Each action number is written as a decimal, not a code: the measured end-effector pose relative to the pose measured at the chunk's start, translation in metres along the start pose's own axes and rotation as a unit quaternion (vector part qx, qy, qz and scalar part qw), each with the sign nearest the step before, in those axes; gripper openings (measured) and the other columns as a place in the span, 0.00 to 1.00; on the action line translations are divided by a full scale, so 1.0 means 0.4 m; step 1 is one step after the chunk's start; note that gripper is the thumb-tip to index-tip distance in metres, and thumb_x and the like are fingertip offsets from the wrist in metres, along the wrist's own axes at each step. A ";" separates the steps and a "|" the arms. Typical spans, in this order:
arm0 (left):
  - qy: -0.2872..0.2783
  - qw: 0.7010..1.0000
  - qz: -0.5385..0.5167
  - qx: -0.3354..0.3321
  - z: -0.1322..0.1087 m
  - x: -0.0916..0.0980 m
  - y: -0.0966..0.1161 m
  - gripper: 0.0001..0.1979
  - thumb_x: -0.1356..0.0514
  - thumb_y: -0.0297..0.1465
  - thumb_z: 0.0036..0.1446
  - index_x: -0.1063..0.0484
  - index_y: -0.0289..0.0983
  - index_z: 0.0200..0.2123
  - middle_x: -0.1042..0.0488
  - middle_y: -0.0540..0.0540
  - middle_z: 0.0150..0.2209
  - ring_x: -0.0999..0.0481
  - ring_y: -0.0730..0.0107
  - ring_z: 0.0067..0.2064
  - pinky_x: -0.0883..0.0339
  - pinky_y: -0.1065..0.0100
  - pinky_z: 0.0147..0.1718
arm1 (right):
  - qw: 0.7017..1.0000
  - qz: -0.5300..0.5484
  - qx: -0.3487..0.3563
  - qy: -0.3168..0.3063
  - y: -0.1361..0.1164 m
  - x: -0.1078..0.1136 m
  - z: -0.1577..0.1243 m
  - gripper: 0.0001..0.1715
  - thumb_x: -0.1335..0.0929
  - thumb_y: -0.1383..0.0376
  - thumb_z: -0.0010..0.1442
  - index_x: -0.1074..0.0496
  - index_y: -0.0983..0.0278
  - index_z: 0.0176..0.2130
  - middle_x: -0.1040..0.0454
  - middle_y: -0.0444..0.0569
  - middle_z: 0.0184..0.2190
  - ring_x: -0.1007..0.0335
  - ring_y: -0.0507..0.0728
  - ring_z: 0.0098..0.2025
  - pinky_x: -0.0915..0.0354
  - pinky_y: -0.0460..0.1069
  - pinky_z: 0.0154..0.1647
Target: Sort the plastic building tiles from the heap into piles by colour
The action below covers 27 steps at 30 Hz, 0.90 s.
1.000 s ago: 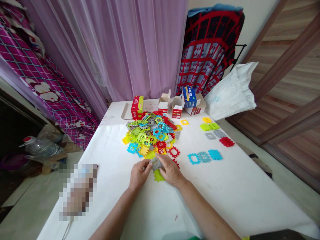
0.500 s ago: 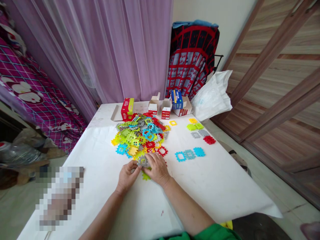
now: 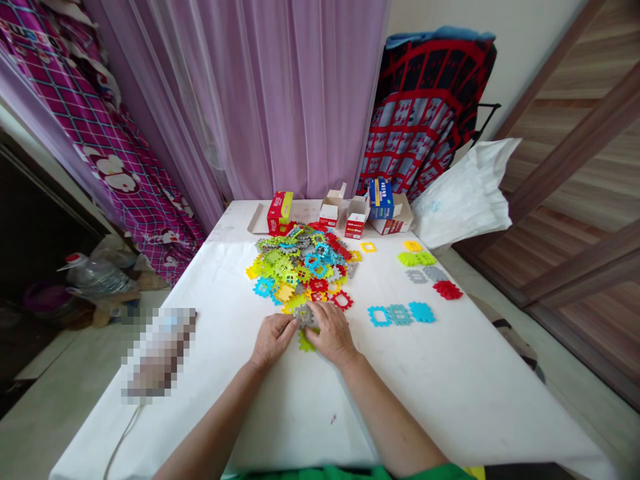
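Note:
A grey toothed building tile (image 3: 303,316) with a windowed middle is held between my two hands at the near edge of a heap of toy tiles (image 3: 295,263). My left hand (image 3: 273,339) pinches its left side with thumb and forefinger, the other fingers curled. Coming from the right, my right hand (image 3: 332,331) grips the opposite side, fingers over the top and thumb below. A lime-green tile (image 3: 307,341) shows beneath the grey one, between the hands; I cannot tell whether the two are joined.
Right of the heap lie a row of blue tiles (image 3: 399,315), a red stack (image 3: 447,289), and grey, green and yellow tiles. Small cartons (image 3: 356,217) and a white plastic bag (image 3: 465,193) stand at the back. A blurred-out object (image 3: 160,353) with a cord lies left.
The whole scene has shifted to the right as the camera turned left. My left fingers are curled more tightly at the grey tile, which both hands still hold.

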<state>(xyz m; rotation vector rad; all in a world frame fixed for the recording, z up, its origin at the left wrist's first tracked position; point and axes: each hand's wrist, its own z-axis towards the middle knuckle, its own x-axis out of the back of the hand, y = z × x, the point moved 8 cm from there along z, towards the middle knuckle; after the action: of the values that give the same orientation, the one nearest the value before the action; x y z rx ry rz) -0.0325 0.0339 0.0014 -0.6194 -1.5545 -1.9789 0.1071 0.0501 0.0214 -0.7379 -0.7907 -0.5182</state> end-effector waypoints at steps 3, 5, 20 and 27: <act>-0.002 1.000 0.002 -0.012 0.000 0.004 0.009 0.23 0.52 0.44 0.63 0.21 0.40 0.31 0.20 0.45 0.30 0.22 0.65 0.34 0.31 0.67 0.39 | 1.000 -0.002 -0.002 0.004 0.018 0.025 -0.003 0.32 0.31 0.69 0.50 0.33 0.65 0.56 0.26 0.56 0.49 0.33 0.63 0.51 0.37 0.57 0.54; 0.001 1.000 -0.002 -0.018 -0.002 0.009 0.012 0.23 0.53 0.43 0.64 0.20 0.40 0.34 0.19 0.45 0.33 0.21 0.64 0.37 0.30 0.66 0.40 | 1.000 -0.009 -0.014 0.004 0.060 0.060 -0.008 0.32 0.32 0.69 0.50 0.33 0.66 0.56 0.26 0.56 0.49 0.32 0.62 0.50 0.36 0.56 0.53; 0.043 0.998 0.034 -0.037 -0.009 0.018 -0.002 0.23 0.51 0.47 0.62 0.20 0.42 0.34 0.18 0.47 0.33 0.20 0.64 0.36 0.27 0.67 0.39 | 0.901 -0.313 -0.244 -0.175 0.714 0.449 -0.003 0.26 0.31 0.61 0.54 0.31 0.62 0.52 0.24 0.54 0.46 0.32 0.62 0.50 0.39 0.52 0.47; 0.048 0.997 0.047 -0.037 -0.009 0.019 -0.012 0.23 0.50 0.49 0.61 0.20 0.42 0.33 0.18 0.47 0.32 0.19 0.64 0.36 0.27 0.67 0.39 | 0.891 -0.310 -0.237 -0.232 0.759 0.430 0.024 0.26 0.32 0.63 0.55 0.31 0.61 0.54 0.27 0.56 0.49 0.35 0.63 0.54 0.43 0.55 0.51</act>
<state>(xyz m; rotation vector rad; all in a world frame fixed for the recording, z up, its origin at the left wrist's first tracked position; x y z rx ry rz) -0.0417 0.0304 0.0021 -0.6065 -1.3767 -1.9732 0.4072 0.2269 0.0418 -1.0830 -1.3916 -1.1678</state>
